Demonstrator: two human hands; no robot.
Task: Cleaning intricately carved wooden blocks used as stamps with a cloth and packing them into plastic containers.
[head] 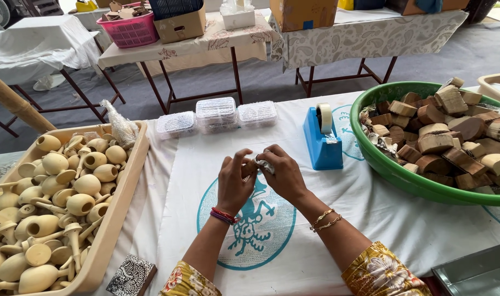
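My left hand (233,183) and my right hand (283,174) meet over the middle of the white table cover (381,219). Together they pinch a small crinkly piece of silvery wrapping (262,164), held between the fingertips of both. What lies inside the wrapping is hidden. A blue tape dispenser (322,140) stands just right of my right hand. Red bangles circle my left wrist, gold ones my right.
A beige tray (124,186) full of pale wooden pieces sits at the left. A green basin (392,170) of wooden blocks stands at the right. Three clear lidded boxes (216,115) line the far edge. A carved dark block (131,275) lies near the front.
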